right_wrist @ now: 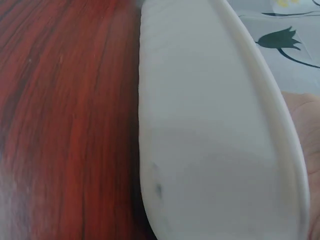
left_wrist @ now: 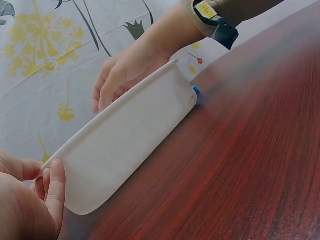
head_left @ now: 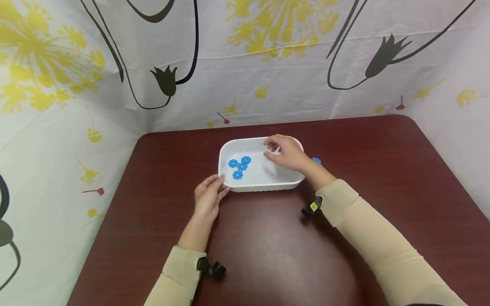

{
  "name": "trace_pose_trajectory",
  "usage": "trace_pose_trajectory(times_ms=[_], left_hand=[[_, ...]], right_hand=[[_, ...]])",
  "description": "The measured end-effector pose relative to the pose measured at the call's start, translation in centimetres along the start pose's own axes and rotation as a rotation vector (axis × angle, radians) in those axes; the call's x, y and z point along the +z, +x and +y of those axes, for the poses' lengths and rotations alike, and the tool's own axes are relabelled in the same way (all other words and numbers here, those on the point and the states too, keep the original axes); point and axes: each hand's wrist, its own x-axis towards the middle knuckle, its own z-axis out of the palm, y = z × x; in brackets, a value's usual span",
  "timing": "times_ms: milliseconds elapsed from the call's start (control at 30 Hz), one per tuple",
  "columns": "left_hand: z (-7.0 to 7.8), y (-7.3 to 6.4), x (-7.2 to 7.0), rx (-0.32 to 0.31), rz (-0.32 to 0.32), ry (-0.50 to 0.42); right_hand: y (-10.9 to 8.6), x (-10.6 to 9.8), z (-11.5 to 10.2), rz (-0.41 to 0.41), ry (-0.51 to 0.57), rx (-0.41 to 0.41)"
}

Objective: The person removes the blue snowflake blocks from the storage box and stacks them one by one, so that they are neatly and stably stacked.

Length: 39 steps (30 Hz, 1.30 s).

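A white plastic tray (head_left: 264,185) stands on the table. Inside its left half lie several blue flower-shaped discs (head_left: 242,166), touching or joined in a cluster. My left hand (head_left: 208,197) holds the tray's near left corner, and the left wrist view shows the thumb and fingers pinching the rim. Above the right part of the tray hovers my right hand (head_left: 287,153), thumb and fingers apart and loosely bent, with nothing visible between them. Another blue disc (head_left: 315,160) lies outside the tray, just beyond its right end and partly hidden by the right arm.
The dark red-brown wooden table (head_left: 275,250) has rounded far corners. A white cloth (head_left: 214,55) with flower prints hangs behind it and along the sides. Black wrist devices are strapped at the left sleeve (head_left: 178,272) and the right sleeve (head_left: 367,225).
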Motion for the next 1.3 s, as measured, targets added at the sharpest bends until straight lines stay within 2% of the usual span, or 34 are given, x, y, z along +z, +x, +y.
trace_pose_trajectory(times_ms=[200,433,867,1133,1300], left_hand=[[-0.1,0.1,0.0,-0.003,-0.005,-0.001],[0.0,0.2,0.0,-0.004,-0.003,0.002],[0.0,0.0,0.0,-0.01,0.005,0.008],[0.0,0.1,0.0,-0.015,0.001,-0.012],[0.1,0.2,-0.1,-0.013,-0.004,-0.021]], right_hand=[[0.7,1.2,-0.2,-0.065,-0.016,0.024],[1.4,2.3,-0.5,-0.132,-0.02,-0.012],[2.0,3.8,-1.4,-0.343,-0.12,0.019],[2.0,4.3,-1.9,-0.452,-0.235,0.018],[1.9,4.4,-1.9,-0.493,-0.302,0.063]])
